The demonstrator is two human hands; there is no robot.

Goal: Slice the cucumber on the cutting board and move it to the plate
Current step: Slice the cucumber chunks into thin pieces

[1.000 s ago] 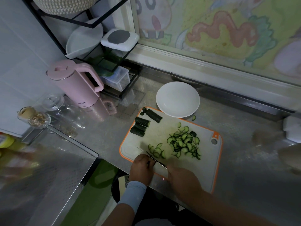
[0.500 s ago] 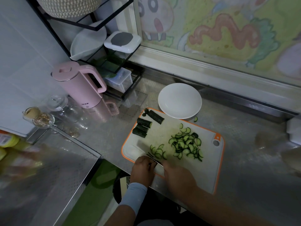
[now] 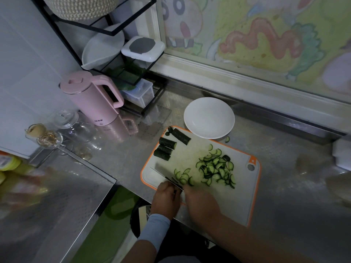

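Note:
A white cutting board [image 3: 239, 198] with an orange rim lies on the steel counter. Three dark cucumber chunks [image 3: 167, 143] lie at its far left corner. A big pile of half-moon slices [image 3: 216, 168] sits mid-board, and a small pile [image 3: 183, 176] lies just beyond my hands. My left hand [image 3: 166, 199] curls over a short cucumber piece [image 3: 174, 180] at the board's near left edge; most of the piece is hidden. My right hand [image 3: 201, 204] grips the knife [image 3: 161, 170], its blade lying across that piece. The white plate [image 3: 209, 118] stands empty behind the board.
A pink kettle [image 3: 93, 99] and glass jars [image 3: 64, 118] stand to the left. A black wire rack [image 3: 121, 59] with containers fills the back left corner. One stray slice [image 3: 227, 139] lies on the counter by the plate. A raised steel surface [image 3: 47, 205] lies at the near left.
Both hands stay at the board's near left edge with the knife working on the piece. The blade has shifted slightly and the small pile of slices looks a little larger.

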